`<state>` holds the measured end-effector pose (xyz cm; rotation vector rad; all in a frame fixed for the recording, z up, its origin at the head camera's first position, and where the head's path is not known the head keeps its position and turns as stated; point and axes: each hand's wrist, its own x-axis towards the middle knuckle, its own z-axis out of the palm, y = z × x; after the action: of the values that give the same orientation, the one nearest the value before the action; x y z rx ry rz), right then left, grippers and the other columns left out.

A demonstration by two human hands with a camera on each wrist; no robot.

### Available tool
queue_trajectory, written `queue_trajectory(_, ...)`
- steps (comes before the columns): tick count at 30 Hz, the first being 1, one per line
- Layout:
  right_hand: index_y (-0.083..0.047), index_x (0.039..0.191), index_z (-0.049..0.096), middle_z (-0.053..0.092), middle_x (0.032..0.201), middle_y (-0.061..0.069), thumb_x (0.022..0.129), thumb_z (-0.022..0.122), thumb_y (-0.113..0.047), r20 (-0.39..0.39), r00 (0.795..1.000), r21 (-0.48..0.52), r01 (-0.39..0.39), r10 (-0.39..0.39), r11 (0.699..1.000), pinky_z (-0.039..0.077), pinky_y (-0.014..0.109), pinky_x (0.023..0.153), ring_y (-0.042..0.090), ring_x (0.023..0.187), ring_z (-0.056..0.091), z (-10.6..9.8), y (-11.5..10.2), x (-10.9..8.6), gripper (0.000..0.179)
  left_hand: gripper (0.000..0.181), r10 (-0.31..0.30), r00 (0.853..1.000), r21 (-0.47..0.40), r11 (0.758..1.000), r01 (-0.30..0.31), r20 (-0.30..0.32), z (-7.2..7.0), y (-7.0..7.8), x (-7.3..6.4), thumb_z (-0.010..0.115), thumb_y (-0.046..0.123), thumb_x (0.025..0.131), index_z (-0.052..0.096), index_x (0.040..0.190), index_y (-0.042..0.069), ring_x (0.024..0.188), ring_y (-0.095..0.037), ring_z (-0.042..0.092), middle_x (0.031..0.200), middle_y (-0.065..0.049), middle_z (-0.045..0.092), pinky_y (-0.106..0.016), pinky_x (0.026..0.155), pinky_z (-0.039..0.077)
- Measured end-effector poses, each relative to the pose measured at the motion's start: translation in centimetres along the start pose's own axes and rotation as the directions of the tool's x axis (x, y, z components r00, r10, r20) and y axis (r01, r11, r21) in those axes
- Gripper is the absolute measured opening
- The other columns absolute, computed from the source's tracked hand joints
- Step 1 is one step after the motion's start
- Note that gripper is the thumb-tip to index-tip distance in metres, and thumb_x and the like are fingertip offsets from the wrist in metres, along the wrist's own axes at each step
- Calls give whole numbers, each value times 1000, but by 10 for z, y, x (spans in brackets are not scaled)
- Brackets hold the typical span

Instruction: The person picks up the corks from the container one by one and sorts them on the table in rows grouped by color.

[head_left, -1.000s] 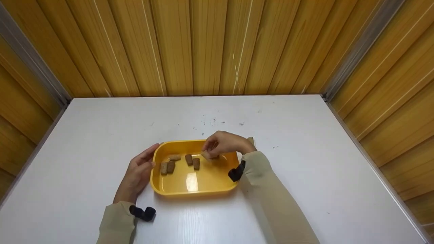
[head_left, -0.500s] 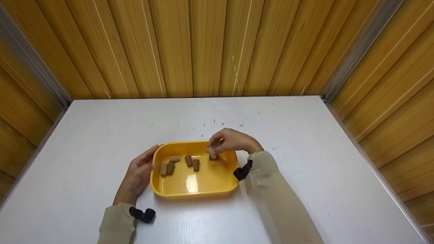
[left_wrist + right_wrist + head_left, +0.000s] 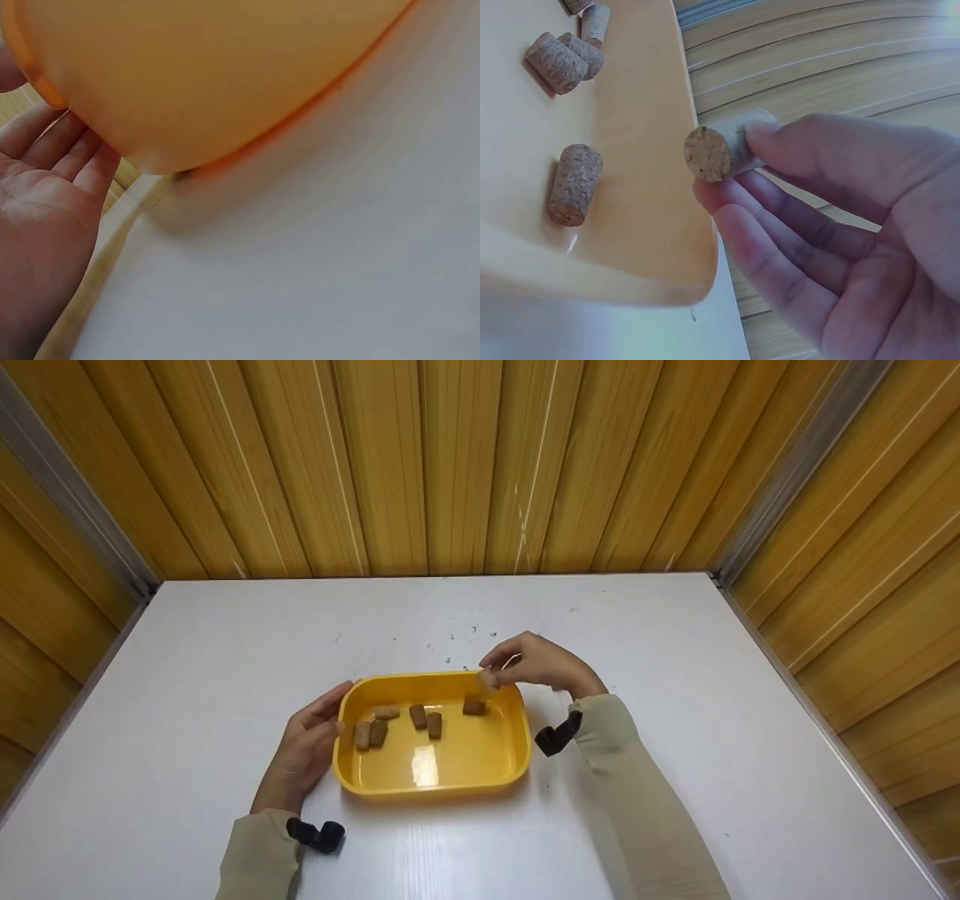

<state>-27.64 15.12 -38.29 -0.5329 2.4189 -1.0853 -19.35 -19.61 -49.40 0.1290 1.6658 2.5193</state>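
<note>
A shallow yellow plastic tray [image 3: 431,790] lies on the white table. My left hand [image 3: 301,742] holds its left side, thumb at the rim and fingers along the outer wall; the fingertips are partly hidden behind the tray in the left wrist view. Above the tray's far right corner, my right hand [image 3: 544,664] pinches a pale cork [image 3: 727,146] between thumb and fingers. Inside the tray, a dark brown cork [image 3: 474,706] lies alone near that corner. Two more dark corks [image 3: 426,720] sit mid-tray, and several corks [image 3: 364,735] lie toward the left.
The white table [image 3: 225,660] carries small dark marks [image 3: 474,628] beyond the tray. Wood-look panel walls [image 3: 427,465] rise at the back and both sides. Black wrist cameras [image 3: 559,735] sit at both cuffs.
My right hand has moved right and away from me with the pale cork, from inside the tray to above its far right corner. The dark cork under it is uncovered. My left hand stays.
</note>
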Motion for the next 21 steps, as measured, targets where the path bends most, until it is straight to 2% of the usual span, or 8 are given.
queue_trajectory(2, -20, 108, 73, 72, 100, 1, 81, 72, -25, -20, 999, 5, -31, 32, 999, 43, 23, 51, 23, 88, 64, -3, 2, -2, 28, 60, -4, 1000, -5, 1000, 4, 8, 1, 0, 0, 48, -11, 88, 33, 146, -4, 129, -9, 50, 136, 5, 56, -24, 108, 39)
queue_trajectory(5, -21, 109, 73, 72, 103, -1, 81, 73, -27, -42, 998, 11, -42, 43, 999, 36, 22, 48, 24, 88, 63, -7, 6, -4, 29, 60, -6, 1000, -4, 1000, 6, 17, 1, 1, 0, 48, -10, 88, 33, 146, -3, 130, -8, 49, 136, 6, 56, -23, 108, 38)
queue_trajectory(6, -20, 110, 73, 72, 104, 0, 81, 73, -26, -48, 998, 18, -40, 41, 999, 40, 23, 51, 24, 89, 62, -8, 7, -5, 29, 60, -6, 1000, -7, 1000, 6, 17, 1, 1, 0, 47, -10, 88, 33, 146, -3, 130, -8, 49, 136, 6, 56, -23, 108, 38)
queue_trajectory(8, -18, 110, 73, 72, 106, 0, 81, 73, -25, -62, 997, 34, -34, 37, 999, 51, 26, 68, 21, 93, 63, -10, 10, -5, 29, 60, -9, 1000, -4, 1000, 9, 16, 1, 1, 0, 46, -11, 88, 33, 146, -4, 130, -7, 48, 136, 6, 56, -23, 109, 38)
queue_trajectory(10, -17, 109, 73, 72, 107, 0, 81, 73, -25, -78, 996, 46, -31, 34, 998, 53, 32, 86, 20, 96, 64, -12, 13, -6, 29, 60, -8, 1000, -4, 1000, 8, 15, 1, 1, 1, 46, -12, 88, 32, 146, -4, 130, -7, 48, 136, 6, 56, -22, 109, 37)
queue_trajectory(11, -17, 110, 72, 71, 107, 1, 81, 73, -25, -87, 995, 50, -36, 41, 998, 52, 35, 90, 19, 96, 64, -12, 14, -7, 30, 60, -6, 1000, -4, 1000, 7, 17, 1, 1, 1, 45, -12, 88, 32, 146, -4, 130, -6, 48, 136, 7, 56, -22, 109, 37)
queue_trajectory(14, -16, 112, 71, 69, 109, 4, 82, 72, -26, -109, 993, 61, -47, 54, 997, 52, 41, 94, 20, 96, 65, -14, 18, -8, 32, 60, -5, 1000, -7, 1000, 5, 16, 1, 1, 0, 46, -12, 88, 32, 146, -4, 130, -6, 48, 136, 7, 56, -23, 109, 37)
queue_trajectory(21, -14, 118, 69, 66, 114, 8, 83, 71, -24, -176, 981, 71, -69, 81, 995, 53, 38, 94, 22, 100, 64, -22, 26, -14, 36, 59, -4, 1000, -6, 1000, 4, 14, -1, 0, 0, 47, -10, 89, 33, 146, -2, 130, -7, 48, 136, 7, 56, -24, 109, 36)
